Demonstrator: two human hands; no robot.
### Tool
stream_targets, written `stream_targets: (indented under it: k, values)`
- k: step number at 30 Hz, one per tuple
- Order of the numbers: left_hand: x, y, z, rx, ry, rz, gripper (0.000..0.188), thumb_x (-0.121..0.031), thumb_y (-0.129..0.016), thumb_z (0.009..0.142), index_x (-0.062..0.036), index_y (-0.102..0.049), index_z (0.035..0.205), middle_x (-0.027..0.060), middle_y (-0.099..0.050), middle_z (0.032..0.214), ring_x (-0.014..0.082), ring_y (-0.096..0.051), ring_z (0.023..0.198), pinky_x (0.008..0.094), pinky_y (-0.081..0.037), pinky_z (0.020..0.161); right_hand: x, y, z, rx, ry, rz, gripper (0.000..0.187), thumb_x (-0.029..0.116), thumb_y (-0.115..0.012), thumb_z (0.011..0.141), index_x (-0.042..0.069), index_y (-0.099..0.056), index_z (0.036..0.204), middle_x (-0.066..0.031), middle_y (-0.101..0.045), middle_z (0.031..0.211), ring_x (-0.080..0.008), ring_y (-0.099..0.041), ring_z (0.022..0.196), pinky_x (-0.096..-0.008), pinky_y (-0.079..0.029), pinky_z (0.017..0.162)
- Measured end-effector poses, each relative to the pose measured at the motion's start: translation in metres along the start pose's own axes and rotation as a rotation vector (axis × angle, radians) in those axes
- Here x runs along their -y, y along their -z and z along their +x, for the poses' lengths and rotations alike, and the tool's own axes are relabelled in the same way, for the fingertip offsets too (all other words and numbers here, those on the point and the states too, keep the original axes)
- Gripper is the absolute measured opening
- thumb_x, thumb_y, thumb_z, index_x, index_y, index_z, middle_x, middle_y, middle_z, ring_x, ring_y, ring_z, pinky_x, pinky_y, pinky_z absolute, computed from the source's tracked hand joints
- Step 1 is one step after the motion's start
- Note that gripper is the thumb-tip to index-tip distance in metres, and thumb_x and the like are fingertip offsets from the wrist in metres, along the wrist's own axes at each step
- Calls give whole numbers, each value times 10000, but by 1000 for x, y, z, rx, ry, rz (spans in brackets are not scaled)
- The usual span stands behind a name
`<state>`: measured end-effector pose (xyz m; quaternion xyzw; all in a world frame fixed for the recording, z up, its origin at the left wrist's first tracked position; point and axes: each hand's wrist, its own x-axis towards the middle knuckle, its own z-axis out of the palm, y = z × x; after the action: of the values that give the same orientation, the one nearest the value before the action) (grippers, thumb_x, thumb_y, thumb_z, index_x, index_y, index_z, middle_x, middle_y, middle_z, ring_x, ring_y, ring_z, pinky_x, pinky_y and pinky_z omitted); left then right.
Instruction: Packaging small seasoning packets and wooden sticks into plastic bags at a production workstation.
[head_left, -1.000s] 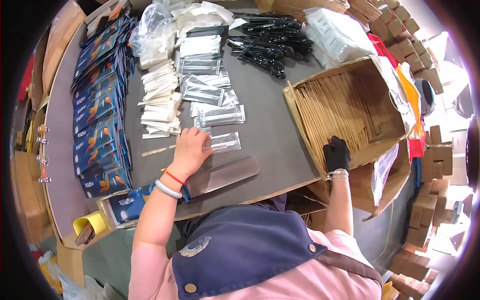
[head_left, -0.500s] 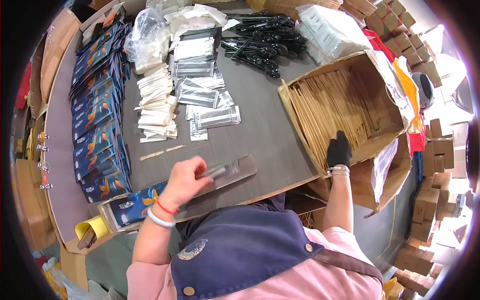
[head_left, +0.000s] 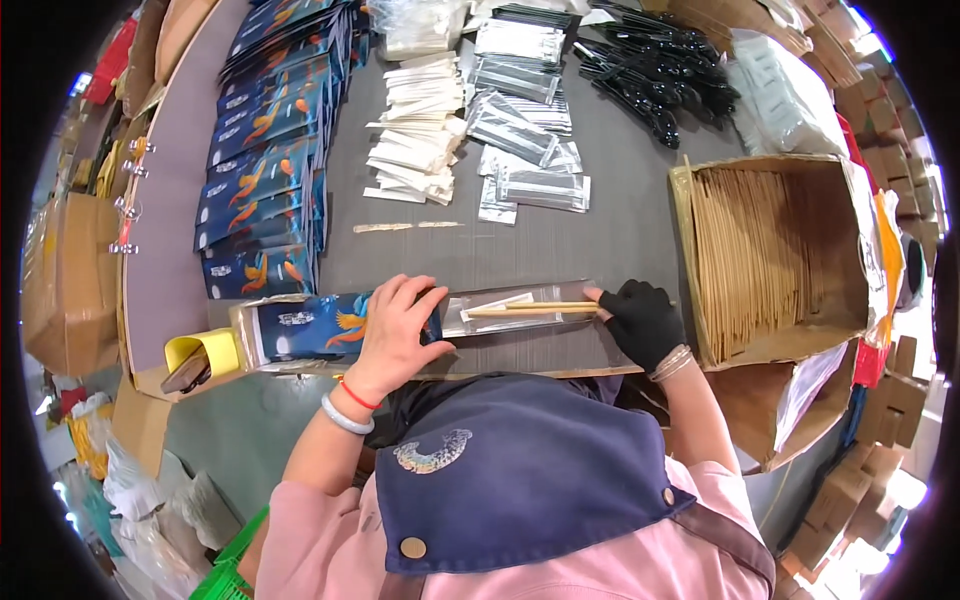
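Observation:
In a black glove that leaves the fingertips bare, my right hand [head_left: 643,325] pinches a pair of wooden chopsticks [head_left: 530,310] by their right ends. The chopsticks lie across a clear plastic sleeve [head_left: 600,349], over small clear and white packets [head_left: 470,318] near the table's front edge. My left hand [head_left: 400,325] is bare, its fingers spread and resting on the right end of a blue printed pouch [head_left: 300,325] with an orange bird picture. That pouch lies in a narrow cardboard holder [head_left: 243,335]. Part of the pouch is hidden beneath my left hand.
Blue pouches [head_left: 262,190] lie in an overlapping row at left. White paper packets [head_left: 415,140], clear packets [head_left: 540,185] and black spoons [head_left: 660,80] lie farther back. A cardboard box [head_left: 868,240] of chopsticks stands right. A yellow holder [head_left: 222,347] sits at the front left corner.
My right hand has left the chopstick box and come to the sleeve with a pair of chopsticks. My left hand has opened out flat over the pouch. The view has shifted.

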<state>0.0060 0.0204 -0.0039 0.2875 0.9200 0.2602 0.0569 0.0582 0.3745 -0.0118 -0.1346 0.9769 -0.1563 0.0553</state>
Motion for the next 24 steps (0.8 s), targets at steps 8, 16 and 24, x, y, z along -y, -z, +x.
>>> stream_targets:
  k: [8,16,24]
  values:
    - [-16,-27,19,-31,-60,-21,766,-201,-888,537,-48,-595,1228,94,-564,1229,341,-486,1183,457,-402,1002,55,-47,55,-191,251,323,236,104,-692,817,126,-717,1051,-93,-655,839,-298,-625,816,-404,-512,725]
    - [-19,-34,27,-73,-64,22,824,-154,-880,538,-57,-552,1288,99,-551,1229,324,-493,1168,458,-395,986,74,-70,58,-257,-85,763,219,41,-755,777,23,-631,957,-109,-619,912,-236,-632,851,-346,-518,763]
    - [-18,-6,40,128,-222,128,484,-73,-744,608,-208,-650,1063,130,-549,1100,333,-526,1029,443,-438,865,70,-23,55,-100,90,49,631,387,-832,641,125,-589,1161,-68,-576,1161,-281,-521,1140,-468,-389,948]
